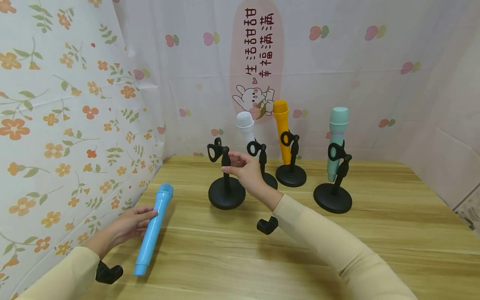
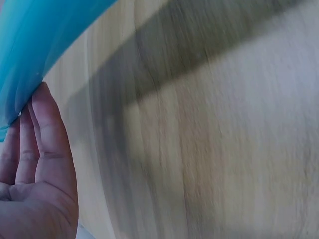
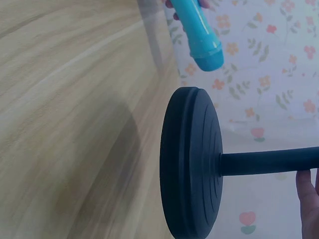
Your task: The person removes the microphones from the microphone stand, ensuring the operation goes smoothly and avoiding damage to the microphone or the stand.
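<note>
In the head view, my left hand (image 1: 131, 227) holds a light blue microphone (image 1: 153, 233) between thumb and fingers at the left of the table. The microphone slants, with its mesh head at the far end. The left wrist view shows those fingers (image 2: 50, 129) against its blue body. Farther off, my right hand (image 1: 245, 171) pinches the post of a black microphone stand (image 1: 226, 179). This stand's clip has no microphone in it. Its round base (image 3: 192, 164) fills the middle of the right wrist view, with fingertips at the post.
Behind my right hand, a white microphone (image 1: 246, 125) sits at a partly hidden stand. A yellow microphone (image 1: 282, 129) and a mint green microphone (image 1: 337, 129) stand in black stands to the right. Patterned cloth (image 1: 187, 54) borders the wooden table (image 1: 225, 258) at back and left.
</note>
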Demonstrator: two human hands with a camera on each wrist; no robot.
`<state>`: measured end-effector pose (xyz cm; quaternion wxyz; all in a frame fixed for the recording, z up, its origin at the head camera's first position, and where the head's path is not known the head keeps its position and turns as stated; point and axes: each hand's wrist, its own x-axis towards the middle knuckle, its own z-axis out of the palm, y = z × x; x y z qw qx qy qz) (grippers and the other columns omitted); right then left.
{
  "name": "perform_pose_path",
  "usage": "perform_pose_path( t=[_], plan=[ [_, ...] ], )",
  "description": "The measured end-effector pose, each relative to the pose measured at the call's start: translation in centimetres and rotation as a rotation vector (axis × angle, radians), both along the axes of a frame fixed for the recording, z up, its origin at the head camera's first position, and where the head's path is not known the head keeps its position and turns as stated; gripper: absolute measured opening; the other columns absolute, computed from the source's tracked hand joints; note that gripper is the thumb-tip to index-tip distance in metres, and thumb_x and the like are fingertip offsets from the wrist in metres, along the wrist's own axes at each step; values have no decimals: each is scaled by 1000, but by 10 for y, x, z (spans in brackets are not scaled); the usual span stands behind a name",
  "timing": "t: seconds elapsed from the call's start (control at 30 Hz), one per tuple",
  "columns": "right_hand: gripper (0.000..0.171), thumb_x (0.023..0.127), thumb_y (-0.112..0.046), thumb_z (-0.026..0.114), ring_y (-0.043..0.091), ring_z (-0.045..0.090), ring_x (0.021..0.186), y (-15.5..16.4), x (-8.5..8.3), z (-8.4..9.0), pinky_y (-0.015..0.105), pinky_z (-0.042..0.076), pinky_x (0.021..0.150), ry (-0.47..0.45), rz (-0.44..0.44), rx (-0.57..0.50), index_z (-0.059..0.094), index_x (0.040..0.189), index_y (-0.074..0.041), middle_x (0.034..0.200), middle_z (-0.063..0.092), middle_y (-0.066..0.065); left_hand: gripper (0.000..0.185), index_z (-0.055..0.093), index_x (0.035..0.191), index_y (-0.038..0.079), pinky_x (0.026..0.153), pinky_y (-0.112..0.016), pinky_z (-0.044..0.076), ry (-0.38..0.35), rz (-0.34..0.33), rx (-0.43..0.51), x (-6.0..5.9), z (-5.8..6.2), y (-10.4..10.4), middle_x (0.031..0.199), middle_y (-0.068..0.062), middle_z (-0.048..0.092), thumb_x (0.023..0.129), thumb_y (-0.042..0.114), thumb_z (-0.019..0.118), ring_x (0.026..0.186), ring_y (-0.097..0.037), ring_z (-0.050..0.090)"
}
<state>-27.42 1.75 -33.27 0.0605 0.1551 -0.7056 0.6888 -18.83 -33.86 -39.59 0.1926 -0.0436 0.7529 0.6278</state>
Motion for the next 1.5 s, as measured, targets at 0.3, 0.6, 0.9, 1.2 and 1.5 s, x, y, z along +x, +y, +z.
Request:
perform_pose_path(
  t=[0.3,0.6,0.9,1.2,1.5],
  plan=[
    [46,78,-8,82,21,63,97,-17,-15,6,32,54,82,18,5,38,68,121,-9,105,66,5,58,40,139,-11,79,-39,55,-12,-60,-9,0,-2,-9,100,0,66,99,26,59,92,-17,66],
    [43,80,-6,80,19,64,99,-36,-28,9,31,53,86,-4,20,-7,67,120,-9,106,65,5,59,37,141,-13,77,-39,55,-23,-98,-40,-1,-4,-18,99,0,67,99,24,58,92,-17,66],
    [42,77,1,80,20,66,93,-47,-41,5,28,55,79,8,-25,-56,68,117,-5,101,66,9,61,36,140,-14,76,-39,55,-15,-130,-93,1,-5,-20,101,-1,67,99,25,59,92,-19,65],
    [38,78,2,80,19,67,91,-58,-52,-2,28,55,79,5,-64,-36,70,114,-4,99,67,8,61,34,141,-15,79,-41,56,-38,-157,-61,4,-10,-24,104,-3,67,99,22,59,94,-20,66],
    [38,76,1,81,18,67,88,-66,-59,-10,28,56,76,-1,-105,-40,71,113,-6,97,68,6,63,33,141,-16,77,-40,56,-45,-145,-72,7,-10,-24,102,-3,67,98,22,59,92,-20,66]
  ],
)
